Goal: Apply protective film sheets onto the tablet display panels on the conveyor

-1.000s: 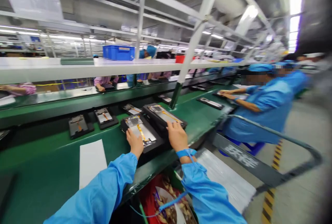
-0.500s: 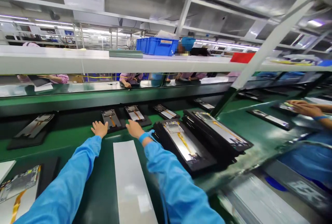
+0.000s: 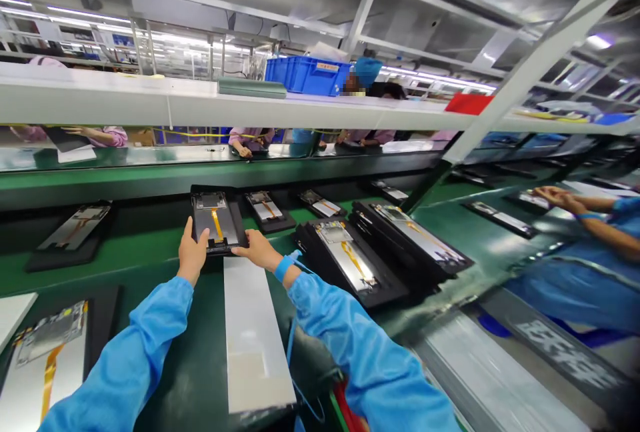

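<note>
Holding open-backed device (image 3: 224, 220); left hand (image 3: 192, 255) and right hand (image 3: 260, 250) clamped on edges; device stack (image 3: 345, 257) on green worktop (image 3: 200, 359).

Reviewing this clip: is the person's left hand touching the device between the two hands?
Touching. The head view shows the left hand at the near left corner of the device, its thumb overlapping the frame.

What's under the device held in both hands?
A black backing piece shows along the top and right edges of the device; what lies directly beneath is covered.
</note>
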Action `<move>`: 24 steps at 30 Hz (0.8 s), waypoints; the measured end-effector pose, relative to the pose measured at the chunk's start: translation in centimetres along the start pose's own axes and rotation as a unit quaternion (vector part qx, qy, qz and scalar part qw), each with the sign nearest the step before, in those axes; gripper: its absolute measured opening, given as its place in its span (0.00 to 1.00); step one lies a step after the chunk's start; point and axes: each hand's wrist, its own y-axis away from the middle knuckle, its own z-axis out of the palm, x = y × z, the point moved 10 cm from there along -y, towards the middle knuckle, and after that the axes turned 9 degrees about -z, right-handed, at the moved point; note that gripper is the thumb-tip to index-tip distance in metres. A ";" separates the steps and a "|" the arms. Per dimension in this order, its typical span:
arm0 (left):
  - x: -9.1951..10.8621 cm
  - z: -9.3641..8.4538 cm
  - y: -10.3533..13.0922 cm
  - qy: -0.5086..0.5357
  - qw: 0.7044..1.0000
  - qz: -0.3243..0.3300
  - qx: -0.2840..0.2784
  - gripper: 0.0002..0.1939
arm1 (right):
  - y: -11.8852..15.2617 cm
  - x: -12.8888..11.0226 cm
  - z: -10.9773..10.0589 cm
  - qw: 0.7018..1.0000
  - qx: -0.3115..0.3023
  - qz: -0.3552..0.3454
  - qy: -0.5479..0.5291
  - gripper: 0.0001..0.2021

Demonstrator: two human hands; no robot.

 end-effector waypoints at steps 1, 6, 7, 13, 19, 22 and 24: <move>-0.1 -1.7 2.3 0.006 1.000 0.009 -0.001 0.36 | 2.6 -1.1 0.4 1.000 -0.003 -0.016 -0.008 0.27; -5.7 -10.6 14.4 -0.019 1.000 -0.009 -0.012 0.33 | 17.4 -7.3 4.1 0.994 0.032 -0.106 -0.021 0.26; -7.7 -12.1 16.2 -0.040 0.999 -0.027 -0.013 0.32 | 19.8 -8.3 5.5 0.992 0.035 -0.118 -0.019 0.26; -15.7 -17.1 22.1 -0.287 0.955 -0.066 0.031 0.35 | 25.7 -10.4 13.0 0.990 -0.003 -0.143 -0.010 0.26; -10.6 -16.2 24.6 -0.320 0.928 0.176 0.078 0.30 | 31.2 -0.1 0.7 0.992 0.083 -0.037 0.090 0.10; -6.5 -11.9 27.1 -0.288 0.897 0.333 -0.034 0.23 | 36.8 5.6 -8.9 0.952 0.229 0.082 0.186 0.11; -5.0 -7.7 28.9 -0.317 0.852 0.399 -0.123 0.21 | 37.8 6.2 -9.9 0.952 0.250 0.081 0.155 0.12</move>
